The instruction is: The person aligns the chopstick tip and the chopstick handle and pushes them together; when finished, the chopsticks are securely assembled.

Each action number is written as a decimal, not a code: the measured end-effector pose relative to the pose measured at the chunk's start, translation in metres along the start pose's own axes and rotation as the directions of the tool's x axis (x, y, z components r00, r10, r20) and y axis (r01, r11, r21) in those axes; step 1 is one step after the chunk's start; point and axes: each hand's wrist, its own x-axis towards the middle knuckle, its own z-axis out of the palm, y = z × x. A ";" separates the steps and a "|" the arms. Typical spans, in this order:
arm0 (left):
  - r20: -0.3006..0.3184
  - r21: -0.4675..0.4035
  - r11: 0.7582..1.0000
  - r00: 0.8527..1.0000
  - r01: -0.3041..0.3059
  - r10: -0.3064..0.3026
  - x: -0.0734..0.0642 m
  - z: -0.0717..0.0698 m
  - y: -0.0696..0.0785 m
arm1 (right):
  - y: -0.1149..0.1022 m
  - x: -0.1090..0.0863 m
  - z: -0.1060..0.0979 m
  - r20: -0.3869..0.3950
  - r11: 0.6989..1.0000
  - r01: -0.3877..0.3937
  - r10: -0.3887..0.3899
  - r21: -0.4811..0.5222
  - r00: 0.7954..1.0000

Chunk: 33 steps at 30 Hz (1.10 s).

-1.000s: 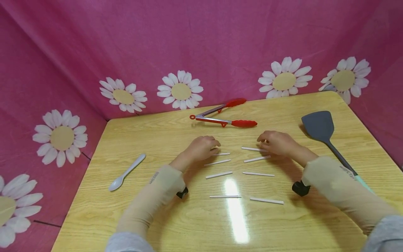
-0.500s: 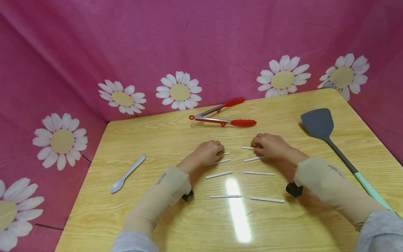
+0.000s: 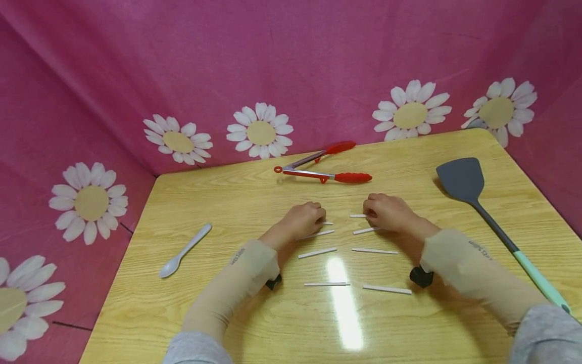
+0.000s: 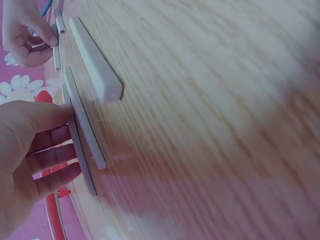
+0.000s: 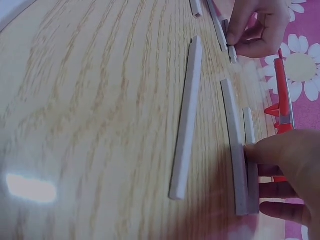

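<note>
Thin white sticks lie in two columns on the wooden table [image 3: 227,197]. My left hand [image 3: 302,220] pinches the farthest stick [image 4: 83,155] of the left column between thumb and fingers, its right end showing past the fingertips. Across from it, my right hand [image 3: 388,212] pinches the farthest stick [image 5: 253,186] of the right column; its left end [image 3: 357,216] sticks out toward the middle. Just nearer lie a left stick [image 3: 320,233] and a right stick [image 3: 365,230], partly covered by the hands. Closer to me are more sticks, including one at left [image 3: 317,253] and one at right [image 3: 375,251].
Behind the hands lie spread tongs [image 3: 352,178] with red tips. A grey spatula [image 3: 461,179] with a mint handle is at right, and a pale plastic spoon [image 3: 184,252] at left. A pink curtain [image 3: 291,60] with daisies borders the table's far and side edges.
Both hands have moved inward and down onto the farthest sticks, and their fingers have closed on them. The right stick's visible end has shifted slightly nearer to me. The other sticks lie as before.
</note>
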 end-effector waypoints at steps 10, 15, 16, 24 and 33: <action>-0.042 -0.018 1.000 0.999 0.002 -0.003 0.001 -0.002 -0.003 | -0.001 0.001 -0.001 0.001 1.000 -0.023 0.023 0.011 1.000; -0.047 -0.037 0.999 0.999 0.024 -0.026 -0.001 -0.008 -0.002 | -0.004 0.001 -0.006 0.022 0.998 -0.049 0.048 0.035 0.999; -0.044 -0.042 0.999 0.999 0.026 -0.028 -0.001 -0.010 -0.001 | -0.004 0.001 -0.008 0.023 0.998 -0.051 0.050 0.036 0.998; -0.091 -0.068 0.998 0.996 -0.001 -0.006 -0.004 -0.019 0.006 | -0.012 0.000 -0.019 -0.023 0.999 0.006 -0.005 0.045 1.000; -0.162 -0.062 0.997 0.987 -0.035 0.025 -0.004 -0.023 0.012 | -0.018 0.001 -0.023 -0.048 0.997 0.048 -0.045 0.062 0.998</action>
